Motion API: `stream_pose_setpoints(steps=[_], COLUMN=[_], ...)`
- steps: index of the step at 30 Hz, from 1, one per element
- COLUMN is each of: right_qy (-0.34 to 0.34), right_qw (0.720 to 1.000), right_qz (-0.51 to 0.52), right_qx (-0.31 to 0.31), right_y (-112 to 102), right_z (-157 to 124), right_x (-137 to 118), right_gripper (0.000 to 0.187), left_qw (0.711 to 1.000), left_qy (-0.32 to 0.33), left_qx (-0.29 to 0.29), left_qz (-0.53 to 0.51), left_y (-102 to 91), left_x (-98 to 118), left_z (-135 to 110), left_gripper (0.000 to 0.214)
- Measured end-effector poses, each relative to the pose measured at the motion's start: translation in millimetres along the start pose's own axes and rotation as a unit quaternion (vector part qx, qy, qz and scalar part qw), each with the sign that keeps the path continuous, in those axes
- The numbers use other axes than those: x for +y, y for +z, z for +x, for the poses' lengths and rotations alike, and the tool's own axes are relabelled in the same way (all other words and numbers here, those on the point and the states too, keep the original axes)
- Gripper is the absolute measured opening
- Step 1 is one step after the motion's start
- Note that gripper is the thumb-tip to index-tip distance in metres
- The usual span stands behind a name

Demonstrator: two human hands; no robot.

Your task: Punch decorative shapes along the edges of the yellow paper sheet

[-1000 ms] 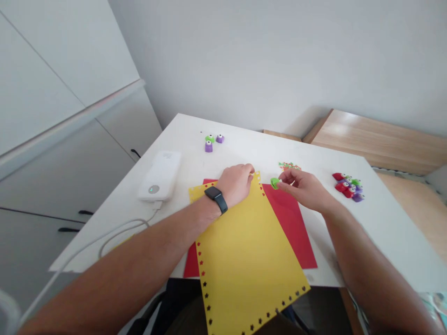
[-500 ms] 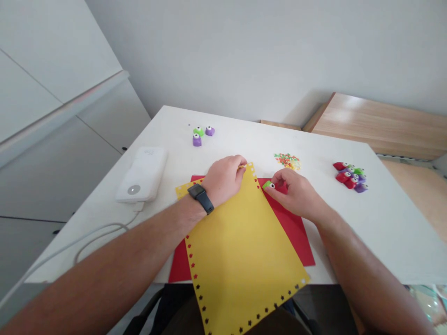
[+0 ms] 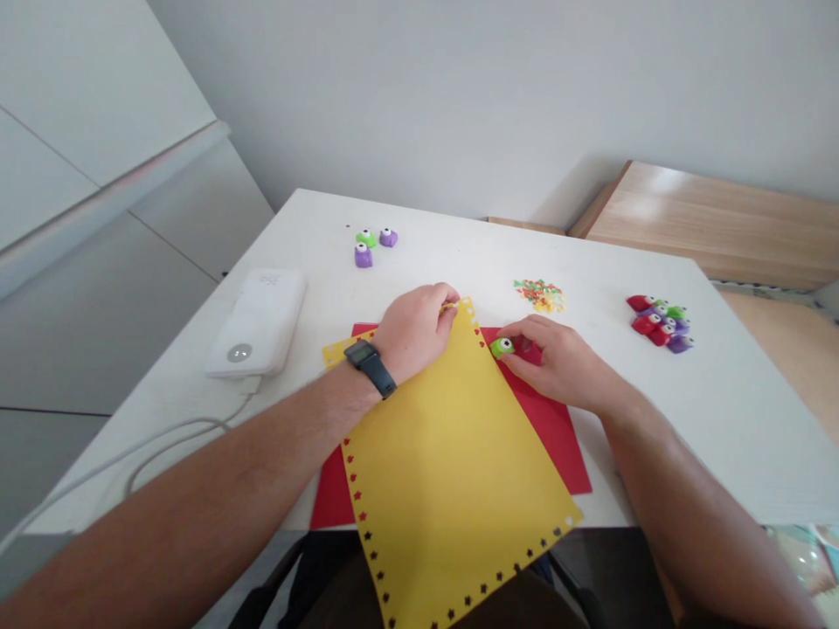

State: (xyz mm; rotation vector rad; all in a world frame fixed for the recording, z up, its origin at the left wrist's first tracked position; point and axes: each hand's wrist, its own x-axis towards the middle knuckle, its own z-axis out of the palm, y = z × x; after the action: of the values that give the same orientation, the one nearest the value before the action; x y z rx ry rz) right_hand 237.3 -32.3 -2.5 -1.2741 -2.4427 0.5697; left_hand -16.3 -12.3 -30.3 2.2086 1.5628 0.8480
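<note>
Right hand (image 3: 556,360) and green punch (image 3: 502,348) have come in to the yellow sheet's right edge since a second ago, when the punch was held a little off it, and its round button now faces up. At far left are white cabinets (image 3: 176,245), then a white cable (image 3: 163,430) plugged into a power bank (image 3: 259,319) on the table (image 3: 714,419). Beyond it stand three punches (image 3: 366,241), one green and two purple. Next, the left hand (image 3: 412,334), with a dark watch (image 3: 370,365) on its wrist, pinches the top edge of the yellow sheet (image 3: 452,437) in a narrow grip. Small shaped holes line parts of the sheet's border, and its lower end hangs over the table's near edge. Beneath it a red sheet (image 3: 557,437) shows on both sides. Thumb and fingers of the right hand close around the punch; whether paper is in its slot, I cannot tell. Behind that hand lies confetti (image 3: 541,295); farther right, a cluster of punches (image 3: 659,325) in red, purple and green.
</note>
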Motion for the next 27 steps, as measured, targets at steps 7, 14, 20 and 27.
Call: stream_pose_setpoints(steps=[7, 14, 20, 27], right_qy=[0.008, 0.000, -0.012, -0.016], right_qw=[1.000, 1.000, 1.000, 1.000], right_qz=[0.008, 0.011, 0.013, 0.013], right_qx=[0.006, 0.000, 0.006, 0.012], right_y=[3.4, 2.0, 2.7, 5.2], right_z=[0.0, 0.0, 0.2, -0.5], right_x=[3.1, 1.2, 1.3, 4.7], right_gripper=[0.019, 0.020, 0.022, 0.023], left_qw=[1.000, 1.000, 1.000, 1.000], left_qy=[0.000, 0.002, -0.006, -0.006], left_qx=[0.007, 0.011, 0.011, 0.019], left_qz=[0.000, -0.001, -0.003, -0.010], left_y=[0.5, 0.1, -0.5, -1.2], left_x=[-0.4, 0.4, 1.0, 1.6], left_z=[0.2, 0.5, 0.5, 0.5], left_gripper=[0.017, 0.016, 0.017, 0.017])
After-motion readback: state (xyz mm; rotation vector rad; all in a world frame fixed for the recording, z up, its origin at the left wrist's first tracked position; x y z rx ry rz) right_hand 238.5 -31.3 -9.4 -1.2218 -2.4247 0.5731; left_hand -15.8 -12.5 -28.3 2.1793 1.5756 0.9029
